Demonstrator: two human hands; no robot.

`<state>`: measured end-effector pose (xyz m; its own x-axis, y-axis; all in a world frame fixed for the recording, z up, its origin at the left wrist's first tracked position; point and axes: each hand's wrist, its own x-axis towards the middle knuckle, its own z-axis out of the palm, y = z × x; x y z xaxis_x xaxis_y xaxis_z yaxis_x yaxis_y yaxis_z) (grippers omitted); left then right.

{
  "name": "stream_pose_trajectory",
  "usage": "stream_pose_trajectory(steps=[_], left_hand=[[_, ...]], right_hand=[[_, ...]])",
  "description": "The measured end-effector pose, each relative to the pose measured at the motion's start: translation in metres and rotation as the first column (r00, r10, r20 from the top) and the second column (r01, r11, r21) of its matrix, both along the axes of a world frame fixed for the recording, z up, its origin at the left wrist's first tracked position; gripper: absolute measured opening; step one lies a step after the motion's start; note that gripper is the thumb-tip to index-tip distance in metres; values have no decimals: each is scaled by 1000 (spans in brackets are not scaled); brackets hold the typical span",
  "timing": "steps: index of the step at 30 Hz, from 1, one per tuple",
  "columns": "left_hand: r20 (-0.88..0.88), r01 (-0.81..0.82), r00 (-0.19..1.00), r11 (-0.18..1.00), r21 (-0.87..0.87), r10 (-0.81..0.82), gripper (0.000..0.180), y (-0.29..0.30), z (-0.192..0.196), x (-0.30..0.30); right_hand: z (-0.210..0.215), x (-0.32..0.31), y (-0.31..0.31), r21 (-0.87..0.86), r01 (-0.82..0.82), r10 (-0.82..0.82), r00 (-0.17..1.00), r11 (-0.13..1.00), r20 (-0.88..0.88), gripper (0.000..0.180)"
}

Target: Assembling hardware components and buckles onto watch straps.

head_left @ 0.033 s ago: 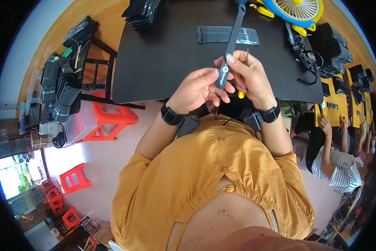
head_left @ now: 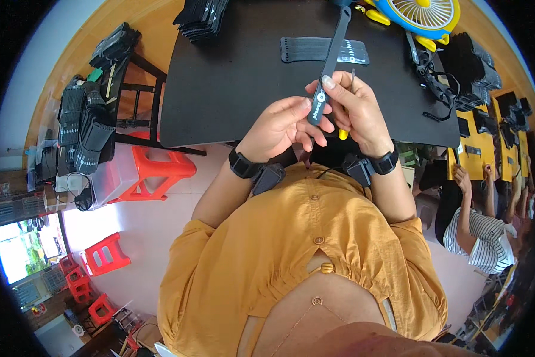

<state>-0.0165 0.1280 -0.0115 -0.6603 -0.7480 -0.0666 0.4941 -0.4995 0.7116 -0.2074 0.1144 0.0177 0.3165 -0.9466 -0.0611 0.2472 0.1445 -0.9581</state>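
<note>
A long, flat dark grey strap [head_left: 333,56] with pale printing near its lower end stands up over the table's front edge. My right hand [head_left: 361,110] pinches it between thumb and fingers. Also in that hand is a slim tool with a yellow end [head_left: 343,134] and a thin shaft showing above the fingers; its exact kind is unclear. My left hand [head_left: 279,125] is beside the strap's lower end, fingers apart and some of them behind it, the thumb off its face. Beyond the hands, a flat bundle of similar straps [head_left: 306,50] lies on the black table [head_left: 220,95].
Dark stacks [head_left: 202,18] are at the table's back left and more stacked pieces [head_left: 470,71] at the right. A blue and yellow fan [head_left: 421,15] stands at the back right, near tangled black straps [head_left: 437,80]. Red stools [head_left: 160,172] are at left; another person [head_left: 479,238] works at right.
The strap's lower end has shifted up very slightly, and my left fingers have moved a little beside it. Both hands otherwise keep their places.
</note>
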Motion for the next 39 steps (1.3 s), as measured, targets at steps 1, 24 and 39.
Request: stream_pose_trajectory(steps=[1,24,39], left_hand=[[0,0,1000,1000,1,0,33,1,0,0],[580,-120,762,944,-308,286,27,-1,-2,-8],[242,-71,965,991,-110,96,35,-1,2,1]], right_hand=[[0,0,-1,8,23,-24,999,1000,36,20],[-22,10,-3,-281,173,-269,897,944,-351,24],[-6,4,4,-64,130,-134,990,989,-53,17]])
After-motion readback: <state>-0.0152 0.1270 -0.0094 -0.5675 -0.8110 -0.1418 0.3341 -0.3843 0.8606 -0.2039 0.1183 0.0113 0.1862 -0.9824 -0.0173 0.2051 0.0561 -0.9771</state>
